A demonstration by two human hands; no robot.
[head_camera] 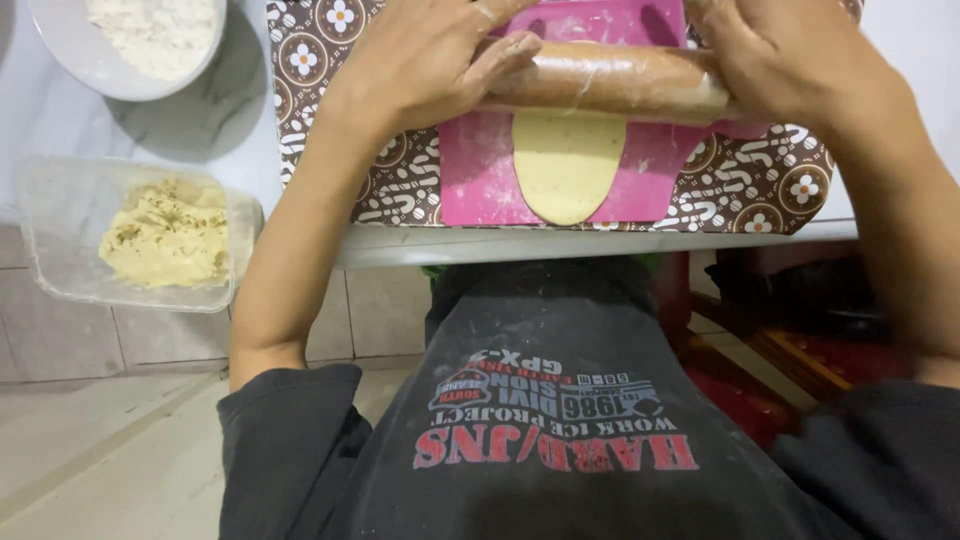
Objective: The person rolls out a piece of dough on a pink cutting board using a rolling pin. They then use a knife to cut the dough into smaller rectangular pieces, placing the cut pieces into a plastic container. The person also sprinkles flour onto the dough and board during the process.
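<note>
- Closest to the camera is the person's dark t-shirt (pixel 560 430) with a printed graphic on the chest, filling the bottom of the view from about 5 to 7 o'clock.
- Both forearms reach up toward 12 o'clock, where the wooden rolling pin (pixel 610 82) lies crosswise.
- Left hand (pixel 425 60) is laid over the left end of the rolling pin, fingers curled loosely onto it, a bit floury (more pressing down than a full fist).
- Right hand (pixel 780 60) covers the right end the same way, fingers wrapped over the top.
- Under the pin there's a flattened tongue of pale yellow dough (pixel 567 165), sticking out toward the person at roughly 12 o'clock from center.
- Dough sits on a pink mat (pixel 480 175), which lies on a brown patterned board (pixel 730 190) with flower motifs, right at the tabletop (pixel 240 120) edge.
- Over at 9 o'clock, a clear plastic container (pixel 60 215) holds a lump of the same yellowish dough with dark specks.
- At 11 o'clock, a grey bowl (pixel 70 60) of white flour, partly cut off by the frame.
</note>
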